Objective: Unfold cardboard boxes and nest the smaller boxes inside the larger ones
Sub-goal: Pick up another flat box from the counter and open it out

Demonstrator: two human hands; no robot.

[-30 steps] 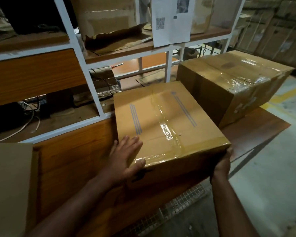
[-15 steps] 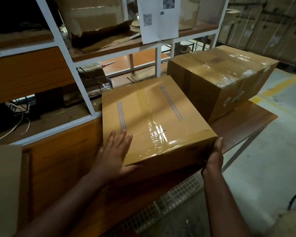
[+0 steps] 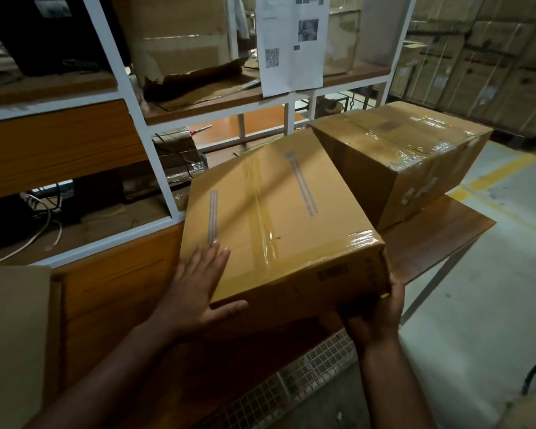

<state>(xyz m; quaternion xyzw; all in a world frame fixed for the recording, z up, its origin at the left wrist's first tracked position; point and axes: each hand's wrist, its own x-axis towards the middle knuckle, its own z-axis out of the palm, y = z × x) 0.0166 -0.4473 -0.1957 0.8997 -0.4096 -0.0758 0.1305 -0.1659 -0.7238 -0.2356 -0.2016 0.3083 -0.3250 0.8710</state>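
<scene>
Cardboard box (image 3: 279,218), sealed along its top with glossy clear tape, sits tilted at the near edge of the wooden table (image 3: 430,243), its near corner hanging past the edge toward you. Your left hand (image 3: 198,289) lies flat on it with the fingers straight and slightly spread over the near left corner of the top, the thumb stretched along the front face below the edge. Your right hand (image 3: 375,314) cups the lower right corner from underneath, fingers curled around the bottom edge, taking what looks like the weight of that side.

Expect the box to be stiff but not rigid: the panels should give a little if you squeeze mid-face, so keep your hold at corners and edges, where the board is strongest. Taped strips look slick; bare cardboard gives better friction, so keep your left palm off the tape. You cannot tell its weight from here, though a flat palm on top plus one cupped corner suggests it is manageable rather than heavy.

Both forearms reach forward and up from the bottom of the view, the left angled inward, the right nearly straight.

Just beyond, a second box (image 3: 399,159) wrapped in tape rests on the same table, touching or nearly touching the far right corner of yours. Behind stands a white-framed shelf (image 3: 155,168) with a printed sheet (image 3: 291,41) hanging from it.
</scene>
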